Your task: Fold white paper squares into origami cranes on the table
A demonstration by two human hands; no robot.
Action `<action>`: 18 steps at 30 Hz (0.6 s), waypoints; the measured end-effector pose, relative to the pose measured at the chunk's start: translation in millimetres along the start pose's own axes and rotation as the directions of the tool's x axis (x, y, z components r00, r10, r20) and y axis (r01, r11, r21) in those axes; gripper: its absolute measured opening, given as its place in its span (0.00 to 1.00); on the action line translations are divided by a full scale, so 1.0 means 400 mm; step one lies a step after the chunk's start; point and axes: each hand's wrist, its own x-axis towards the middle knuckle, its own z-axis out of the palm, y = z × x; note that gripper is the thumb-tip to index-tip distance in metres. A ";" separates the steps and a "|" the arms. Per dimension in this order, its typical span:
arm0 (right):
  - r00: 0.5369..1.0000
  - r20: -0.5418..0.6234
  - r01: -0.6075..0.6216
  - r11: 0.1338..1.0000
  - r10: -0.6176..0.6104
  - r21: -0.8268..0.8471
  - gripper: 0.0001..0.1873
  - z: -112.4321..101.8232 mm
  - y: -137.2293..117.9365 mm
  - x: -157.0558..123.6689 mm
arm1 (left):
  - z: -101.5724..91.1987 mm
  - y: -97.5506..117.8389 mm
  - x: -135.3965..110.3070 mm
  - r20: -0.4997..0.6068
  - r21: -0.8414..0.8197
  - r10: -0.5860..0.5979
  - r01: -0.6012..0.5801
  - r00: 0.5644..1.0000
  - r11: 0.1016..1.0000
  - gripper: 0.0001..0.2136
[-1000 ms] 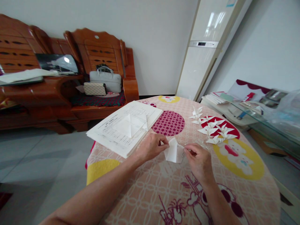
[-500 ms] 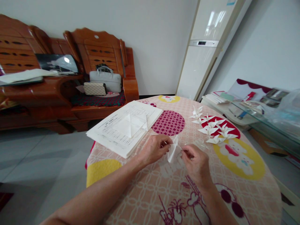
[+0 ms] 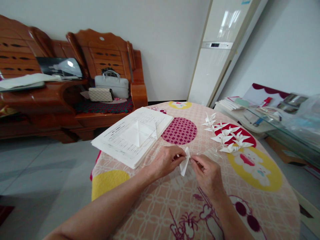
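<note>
Standing against the wall at far left: wooden sofa (image 3: 110, 50), carrying a white handbag (image 3: 111, 85) on its seat.

Lying on the table (image 3: 162, 206), left of centre: stack of printed sheets (image 3: 120, 143), bearing a creased white square (image 3: 137, 133) on top.

Just right of the stack: left hand (image 3: 165, 161), grip pressing thumb and fingertips together on the left side of the folded paper (image 3: 185, 161).

Folded paper: small, white, narrow, being held on edge between the two hands near the table's middle. Lower tip pointing down at the patterned cloth; touching it or not, impossible to tell.

Meeting the paper from the right: right hand (image 3: 208, 175), grip pinching the paper's right side, knuckles facing up.

Lying beyond the right hand, apart from it: cluster of white paper cranes (image 3: 230, 138), resting on the cloth.

Rising behind the table: tall white air conditioner (image 3: 215, 56).

Sitting at far right: glass shelf (image 3: 275, 123), holding papers and packets.
</note>
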 end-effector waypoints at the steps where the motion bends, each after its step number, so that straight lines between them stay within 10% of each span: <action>1: 1.000 -0.005 -0.004 1.000 0.004 -0.006 0.09 -0.002 -0.004 0.001 | 0.001 0.002 0.000 0.000 -0.009 0.000 0.000 1.000 1.000 0.05; 18: 0.999 -0.025 0.039 0.999 -0.039 0.019 0.08 -0.002 -0.018 -0.002 | 0.009 0.009 -0.004 -0.015 -0.129 0.007 -0.009 1.000 0.992 0.06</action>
